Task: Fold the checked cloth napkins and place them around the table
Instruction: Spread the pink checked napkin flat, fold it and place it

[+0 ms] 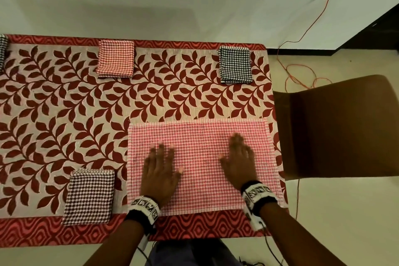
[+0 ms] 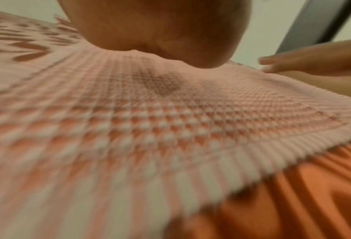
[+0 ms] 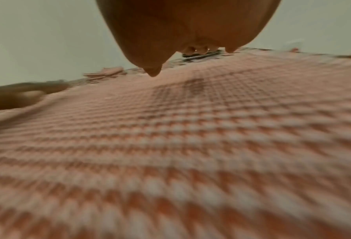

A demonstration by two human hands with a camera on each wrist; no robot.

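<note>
A pink checked napkin [image 1: 200, 136] lies spread flat at the near right of the table. My left hand [image 1: 160, 169] lies palm-down on its left half, fingers straight and spread. My right hand [image 1: 238, 158] lies flat on its right half the same way. In the left wrist view the palm of the left hand [image 2: 156, 27] sits on the pink napkin [image 2: 129, 121]; the right wrist view shows the right hand [image 3: 183, 27] flat on the pink napkin [image 3: 191, 137]. Folded napkins lie around: a dark red one [image 1: 89, 196] near left, a red one [image 1: 115, 58] at the far edge, a black one [image 1: 235, 64] far right.
A leaf-patterned tablecloth [image 1: 64, 114] with a red border covers the table. A brown chair [image 1: 336, 127] stands close to the table's right edge. An orange cable [image 1: 302, 36] runs from a wall socket across the floor. Another folded napkin [image 1: 3, 49] shows at the far left edge.
</note>
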